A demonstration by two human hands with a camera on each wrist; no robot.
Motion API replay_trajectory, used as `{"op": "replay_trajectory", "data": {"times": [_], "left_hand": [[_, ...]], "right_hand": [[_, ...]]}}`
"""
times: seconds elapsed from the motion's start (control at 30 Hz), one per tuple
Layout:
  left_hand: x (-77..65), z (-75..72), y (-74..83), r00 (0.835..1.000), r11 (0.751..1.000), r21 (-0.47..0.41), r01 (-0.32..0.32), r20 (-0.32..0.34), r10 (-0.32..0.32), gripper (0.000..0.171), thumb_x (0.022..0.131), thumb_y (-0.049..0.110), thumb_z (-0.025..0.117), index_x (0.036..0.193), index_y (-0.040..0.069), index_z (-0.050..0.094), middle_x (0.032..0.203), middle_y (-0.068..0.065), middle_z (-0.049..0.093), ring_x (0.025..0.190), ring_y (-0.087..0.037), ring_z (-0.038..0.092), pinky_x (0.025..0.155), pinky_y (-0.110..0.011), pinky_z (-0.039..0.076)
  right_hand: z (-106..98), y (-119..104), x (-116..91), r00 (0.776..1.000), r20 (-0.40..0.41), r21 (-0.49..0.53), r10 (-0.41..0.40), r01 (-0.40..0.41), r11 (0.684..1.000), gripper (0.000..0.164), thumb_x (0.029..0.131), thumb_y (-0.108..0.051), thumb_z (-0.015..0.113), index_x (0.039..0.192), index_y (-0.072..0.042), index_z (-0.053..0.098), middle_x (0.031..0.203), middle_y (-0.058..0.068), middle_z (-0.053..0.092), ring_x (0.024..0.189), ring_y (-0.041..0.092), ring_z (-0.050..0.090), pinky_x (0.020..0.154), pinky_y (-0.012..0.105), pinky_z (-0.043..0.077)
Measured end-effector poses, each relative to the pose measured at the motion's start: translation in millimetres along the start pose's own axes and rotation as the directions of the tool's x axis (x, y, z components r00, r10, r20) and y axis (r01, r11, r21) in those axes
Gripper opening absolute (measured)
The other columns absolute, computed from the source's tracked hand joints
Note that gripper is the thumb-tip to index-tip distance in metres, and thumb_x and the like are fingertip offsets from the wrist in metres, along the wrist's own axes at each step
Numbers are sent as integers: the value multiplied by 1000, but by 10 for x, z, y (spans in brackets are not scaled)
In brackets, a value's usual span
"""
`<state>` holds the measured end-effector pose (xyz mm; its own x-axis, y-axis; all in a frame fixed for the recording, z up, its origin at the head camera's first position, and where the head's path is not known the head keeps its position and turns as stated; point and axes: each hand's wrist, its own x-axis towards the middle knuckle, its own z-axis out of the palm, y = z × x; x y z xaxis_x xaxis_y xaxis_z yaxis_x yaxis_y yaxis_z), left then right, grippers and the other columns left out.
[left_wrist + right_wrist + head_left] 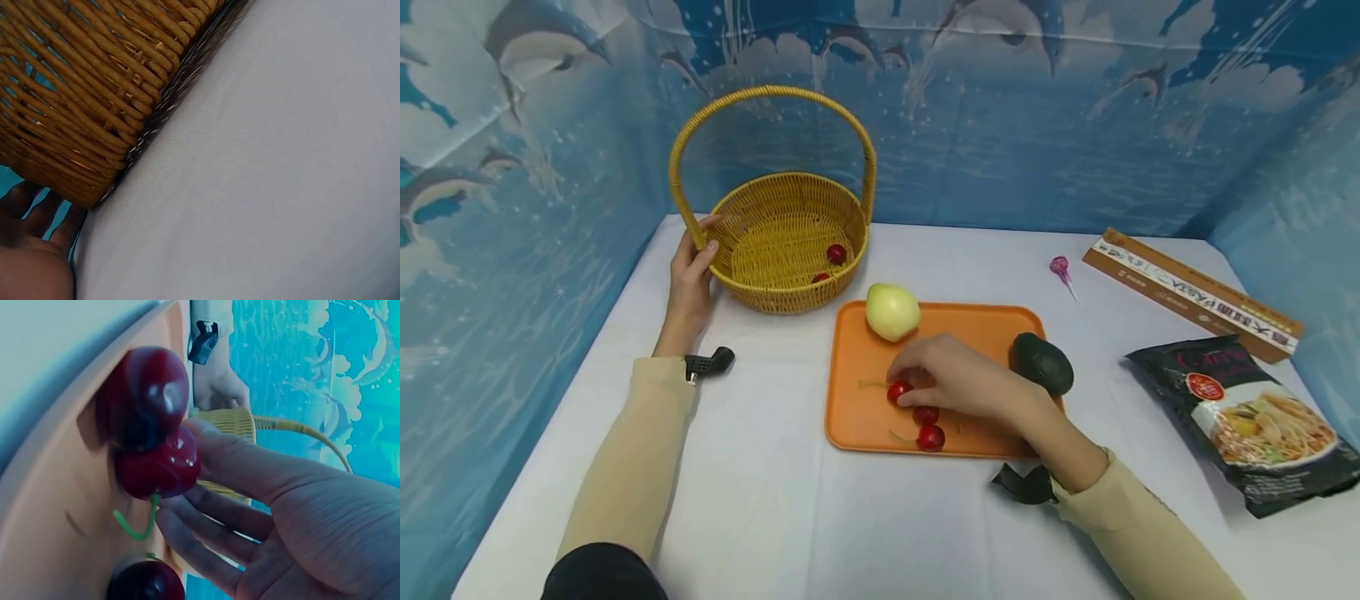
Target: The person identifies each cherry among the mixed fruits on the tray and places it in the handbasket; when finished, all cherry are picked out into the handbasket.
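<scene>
My left hand (691, 279) grips the side of a yellow wicker basket (752, 292) where its tall handle meets the rim. Two red cherries (837, 254) lie inside the basket. Over an orange tray (850, 425), my right hand (958, 379) pinches a red cherry (898, 392) between thumb and fingers, its stem pointing left. Two more cherries (931, 437) lie on the tray just below that hand. In the right wrist view, a glossy cherry with a curled green stem (159, 464) sits by the thumb, close against a darker cherry (144, 397).
On the tray are a pale green fruit (892, 312) at the back and a dark green avocado (1042, 364) at the right edge. Farther right lie a lollipop (1060, 267), a long brown pasta box (1195, 292) and a black noodle bag (1247, 421). A dolphin-print curtain (1000, 150) encloses the table.
</scene>
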<state>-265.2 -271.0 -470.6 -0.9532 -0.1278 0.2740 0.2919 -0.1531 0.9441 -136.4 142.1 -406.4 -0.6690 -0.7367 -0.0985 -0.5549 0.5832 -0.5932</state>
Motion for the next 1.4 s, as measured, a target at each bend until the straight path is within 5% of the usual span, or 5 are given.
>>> {"op": "replay_trajectory", "data": {"times": [0.7, 1.17, 1.4], "left_hand": [[-12, 15, -32, 999, 1000, -12, -28, -24, 27, 47, 105, 16, 56, 151, 11, 55, 158, -8, 46, 149, -26, 39, 119, -40, 29], [29, 18, -63, 1000, 1000, 9, -16, -14, 16, 49, 104, 15, 54, 153, 10, 53, 160, -8, 44, 150, -30, 37, 118, -42, 28], [10, 31, -65, 1000, 1000, -6, -14, -16, 14, 47, 104, 16, 56, 151, 11, 55, 158, -8, 46, 148, -28, 38, 117, -40, 29]], "right_hand": [[38, 11, 39, 1000, -3, -29, -31, 31, 999, 26, 91, -24, 85, 116, -18, 79, 106, -8, 73, 92, 14, 62, 86, 34, 55], [57, 30, 30, 1000, 12, 42, -23, 23, 999, 26, 91, -21, 84, 117, -18, 79, 108, -7, 72, 93, 14, 64, 85, 33, 56], [8, 24, 18, 999, 17, 177, -47, 43, 983, 28, 92, -24, 84, 120, -22, 79, 110, -15, 72, 92, 8, 66, 86, 31, 57]]}}
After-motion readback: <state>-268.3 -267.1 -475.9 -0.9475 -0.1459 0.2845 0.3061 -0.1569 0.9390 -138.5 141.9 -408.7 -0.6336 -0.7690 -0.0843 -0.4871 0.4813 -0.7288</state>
